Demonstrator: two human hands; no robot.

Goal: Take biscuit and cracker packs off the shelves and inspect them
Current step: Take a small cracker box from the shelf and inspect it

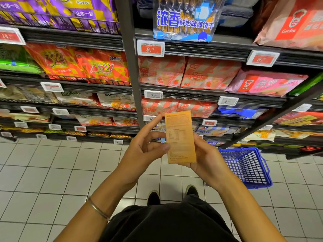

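An orange biscuit box (180,137) stands upright in front of me, its printed back panel facing the camera. My right hand (208,158) cradles it from behind and below, thumb on its right edge. My left hand (145,147) touches the box's left edge with the thumb, the index finger stretched up toward its top corner. Behind the box, dark shelves (192,48) carry biscuit and wafer packs: a blue-and-clear cracker bag (185,20), pink wafer packs (209,74) and red 3+2 packs (103,67).
A blue shopping basket (248,166) sits on the white tiled floor (43,172) to my right, close to the lowest shelf. A dark upright post (129,58) divides the shelving. Price tags (151,48) line the shelf edges. My two shoes show below the hands.
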